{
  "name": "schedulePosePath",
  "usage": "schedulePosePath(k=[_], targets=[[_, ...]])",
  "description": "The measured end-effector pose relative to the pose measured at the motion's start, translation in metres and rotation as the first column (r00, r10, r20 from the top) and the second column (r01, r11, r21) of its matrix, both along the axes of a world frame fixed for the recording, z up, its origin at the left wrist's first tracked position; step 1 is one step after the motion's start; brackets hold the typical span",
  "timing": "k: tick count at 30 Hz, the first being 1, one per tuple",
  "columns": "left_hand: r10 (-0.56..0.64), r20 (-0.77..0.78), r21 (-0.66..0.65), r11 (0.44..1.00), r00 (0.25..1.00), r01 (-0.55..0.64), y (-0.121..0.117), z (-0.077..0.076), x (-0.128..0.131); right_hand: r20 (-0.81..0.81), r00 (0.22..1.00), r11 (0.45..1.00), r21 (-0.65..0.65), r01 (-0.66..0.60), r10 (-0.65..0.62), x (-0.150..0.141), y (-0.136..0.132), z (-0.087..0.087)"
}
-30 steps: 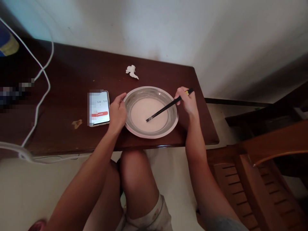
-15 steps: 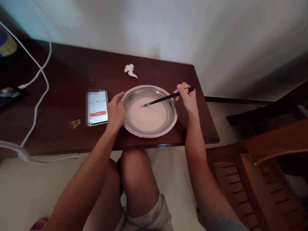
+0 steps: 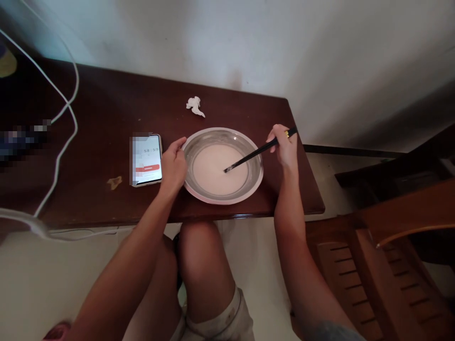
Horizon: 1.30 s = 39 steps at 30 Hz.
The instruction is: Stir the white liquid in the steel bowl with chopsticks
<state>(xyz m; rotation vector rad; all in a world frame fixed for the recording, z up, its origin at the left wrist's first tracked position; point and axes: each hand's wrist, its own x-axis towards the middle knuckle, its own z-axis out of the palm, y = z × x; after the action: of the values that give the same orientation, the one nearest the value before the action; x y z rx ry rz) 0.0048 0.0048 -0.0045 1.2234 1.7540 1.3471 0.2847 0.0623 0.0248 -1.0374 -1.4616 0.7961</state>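
Observation:
A round metal basin (image 3: 254,178) stands near the front edge of the dark wooden table, with a pale, milky liquid (image 3: 213,166) inside. My left hand (image 3: 174,166) grips the basin's left rim, thumb and fingers closed about it. Above the right side of the basin, my right hand (image 3: 284,144) is closed around black chopsticks (image 3: 258,151) with a gold band near the top. They slant down to the left, and their whitened tips are at the liquid near the middle of the basin.
Left of the basin lies a phone (image 3: 149,158) showing a running timer. A crumpled tissue (image 3: 195,106) is behind the basin. White cables (image 3: 57,166) cross the table's left part. A slatted wooden chair (image 3: 344,274) stands at the right, and a wall (image 3: 227,42) rises behind.
My right hand has moved slightly right, and the chopstick tips have shifted right and toward me through the liquid. My left hand stays on the rim.

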Motion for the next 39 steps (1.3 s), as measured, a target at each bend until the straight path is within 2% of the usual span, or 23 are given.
schedulePosePath(k=[3,5,7,9,14,19,21,25,30,35,37,39], targets=[[-0.001,0.016,0.002,1.000,1.000,0.001,0.0006,-0.0013,0.0000,0.049,0.990,0.991,-0.045,-0.129,0.131,-0.0047,-0.0006,-0.0009],[-0.002,0.020,0.006,1.000,1.000,0.002,0.0011,-0.0028,-0.0004,0.051,0.993,0.994,-0.037,-0.103,0.105,-0.0050,-0.0003,-0.0006],[-0.004,0.018,0.011,1.000,1.000,0.004,0.0014,-0.0041,-0.0010,0.016,1.000,1.000,0.006,0.000,0.000,-0.0025,0.0000,0.0005],[-0.009,0.010,0.014,1.000,1.000,0.008,0.0017,-0.0049,-0.0016,-0.024,0.999,0.999,0.025,0.041,-0.041,-0.0006,-0.0001,0.0011],[-0.007,-0.011,0.012,1.000,1.000,0.007,0.0017,-0.0041,-0.0018,0.060,0.991,0.992,-0.043,-0.120,0.123,-0.0065,-0.0011,-0.0007],[-0.018,-0.026,0.009,1.000,1.000,0.018,0.0012,-0.0023,-0.0011,-0.001,1.000,1.000,0.029,0.013,-0.013,-0.0028,-0.0001,-0.0002],[-0.010,-0.032,0.001,1.000,0.999,0.010,0.0013,-0.0021,-0.0009,-0.012,1.000,1.000,0.022,-0.012,0.012,-0.0026,-0.0006,0.0000],[-0.001,-0.036,0.002,1.000,0.999,0.001,0.0016,-0.0028,-0.0011,0.064,0.989,0.991,-0.038,-0.130,0.133,-0.0067,-0.0011,-0.0009],[-0.002,-0.015,0.001,1.000,1.000,0.002,0.0023,-0.0054,-0.0018,0.013,1.000,1.000,0.012,0.016,-0.016,-0.0033,-0.0006,-0.0006],[-0.008,-0.015,0.031,0.999,1.000,0.008,0.0028,-0.0073,-0.0026,0.070,0.987,0.988,-0.062,-0.143,0.147,-0.0075,-0.0023,0.0001],[-0.004,-0.030,0.032,0.999,1.000,0.005,0.0026,-0.0077,-0.0029,0.067,0.990,0.991,-0.054,-0.121,0.125,-0.0070,-0.0016,0.0000],[-0.005,-0.047,0.022,1.000,0.999,0.006,0.0026,-0.0082,-0.0032,0.027,0.999,0.999,-0.023,-0.038,0.039,-0.0042,-0.0005,-0.0004]])
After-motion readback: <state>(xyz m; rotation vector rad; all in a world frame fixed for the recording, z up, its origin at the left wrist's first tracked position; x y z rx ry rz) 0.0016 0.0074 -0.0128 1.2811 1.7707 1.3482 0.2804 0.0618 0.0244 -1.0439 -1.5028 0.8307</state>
